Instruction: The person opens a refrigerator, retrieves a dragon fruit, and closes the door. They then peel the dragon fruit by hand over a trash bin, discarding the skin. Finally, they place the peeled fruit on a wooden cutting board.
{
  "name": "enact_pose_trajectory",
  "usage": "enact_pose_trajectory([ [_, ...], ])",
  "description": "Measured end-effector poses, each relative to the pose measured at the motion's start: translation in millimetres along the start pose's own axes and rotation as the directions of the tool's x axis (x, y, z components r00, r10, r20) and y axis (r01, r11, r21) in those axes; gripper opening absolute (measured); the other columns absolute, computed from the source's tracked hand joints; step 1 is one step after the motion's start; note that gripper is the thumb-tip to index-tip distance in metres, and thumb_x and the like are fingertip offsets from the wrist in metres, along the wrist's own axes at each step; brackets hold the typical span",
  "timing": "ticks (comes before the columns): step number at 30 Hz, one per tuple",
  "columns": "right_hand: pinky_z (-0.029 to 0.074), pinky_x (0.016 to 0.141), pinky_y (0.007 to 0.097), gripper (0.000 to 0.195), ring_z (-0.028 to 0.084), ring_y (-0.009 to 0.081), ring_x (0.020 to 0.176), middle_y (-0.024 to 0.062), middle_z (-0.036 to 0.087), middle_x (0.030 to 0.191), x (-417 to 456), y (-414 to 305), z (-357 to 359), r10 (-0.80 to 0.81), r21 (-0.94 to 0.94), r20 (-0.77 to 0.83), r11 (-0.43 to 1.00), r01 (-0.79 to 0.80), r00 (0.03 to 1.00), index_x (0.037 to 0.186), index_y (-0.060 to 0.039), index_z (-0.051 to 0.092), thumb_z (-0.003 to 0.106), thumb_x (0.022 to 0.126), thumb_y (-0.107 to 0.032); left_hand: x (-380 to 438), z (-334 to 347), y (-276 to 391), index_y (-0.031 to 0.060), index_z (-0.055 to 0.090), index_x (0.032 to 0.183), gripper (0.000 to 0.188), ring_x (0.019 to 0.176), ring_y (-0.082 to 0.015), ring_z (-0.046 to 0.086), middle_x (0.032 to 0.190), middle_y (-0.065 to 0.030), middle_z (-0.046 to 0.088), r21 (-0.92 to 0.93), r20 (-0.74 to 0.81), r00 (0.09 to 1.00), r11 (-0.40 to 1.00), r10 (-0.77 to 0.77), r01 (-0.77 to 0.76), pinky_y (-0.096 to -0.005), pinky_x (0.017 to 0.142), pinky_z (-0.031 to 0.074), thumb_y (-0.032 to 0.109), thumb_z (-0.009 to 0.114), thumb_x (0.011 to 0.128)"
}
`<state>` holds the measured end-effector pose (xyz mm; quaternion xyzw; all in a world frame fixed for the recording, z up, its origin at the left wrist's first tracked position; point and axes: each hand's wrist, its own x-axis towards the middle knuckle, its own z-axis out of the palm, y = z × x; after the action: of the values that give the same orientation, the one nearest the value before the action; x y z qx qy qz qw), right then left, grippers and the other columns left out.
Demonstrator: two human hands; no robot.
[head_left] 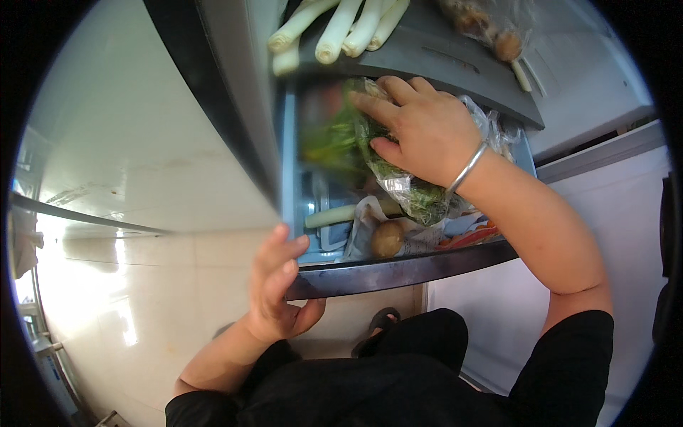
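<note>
My right hand grips a clear plastic bag of leafy greens from above, its fingers over the bag's far side. The bag lies in a pulled-out refrigerator drawer with a dark front edge. My left hand is at the drawer's front left corner, fingers raised and apart, thumb near the underside of the front. Loose green vegetables, blurred, lie left of the bag. A pale leek stalk and a round brown potato-like vegetable on a white wrapper are near the front.
Several leeks lie on the dark grey shelf above the drawer's back. A plastic bag with brown produce is at its right. The refrigerator door stands open at left, over a tiled floor. An orange-and-red packet fills the drawer's front right.
</note>
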<state>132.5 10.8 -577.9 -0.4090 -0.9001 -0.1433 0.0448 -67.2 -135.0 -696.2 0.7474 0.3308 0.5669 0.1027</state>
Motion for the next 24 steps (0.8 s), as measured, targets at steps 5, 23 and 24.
enact_pose_trajectory([
  [5,0.042,0.085,0.0362,0.035,0.053,0.0233,0.094,0.0042,0.055,0.106,1,7,0,-0.405,-0.127,-0.345,0.914,0.385,0.847,0.1,-0.0145,0.062,0.063,0.066,-0.023,-3,0,-2,0.0055,0.024,0.131,0.076,0.117,-0.0429,0.039,0.118,-0.0235,0.047,0.005,0.036,0.999,1.0,0.005,-0.005,-0.0504,0.097,0.031,0.001,0.061,0.065],
  [23,0.02,0.1,0.0403,0.035,0.043,0.0174,0.117,0.0027,0.055,0.118,7,-91,57,-0.637,0.17,0.682,0.616,0.769,0.359,0.111,-0.0097,0.059,0.044,0.084,-0.025,-9,3,-10,0.0078,0.017,0.133,0.073,0.117,-0.0397,0.039,0.115,-0.0214,0.047,0.026,0.063,0.997,0.998,0.054,-0.055,-0.05,0.1,0.026,0.013,0.062,0.075],
  [24,0.017,0.102,0.0387,0.034,0.047,0.017,0.114,0.0037,0.057,0.116,10,-93,58,-0.637,0.189,0.684,0.626,0.757,0.356,0.108,-0.0093,0.061,0.044,0.084,-0.027,-8,7,-11,0.0077,0.018,0.133,0.073,0.117,-0.0395,0.039,0.115,-0.0212,0.048,0.029,0.043,0.997,0.997,0.064,-0.066,-0.0498,0.1,0.027,0.015,0.062,0.076],
])
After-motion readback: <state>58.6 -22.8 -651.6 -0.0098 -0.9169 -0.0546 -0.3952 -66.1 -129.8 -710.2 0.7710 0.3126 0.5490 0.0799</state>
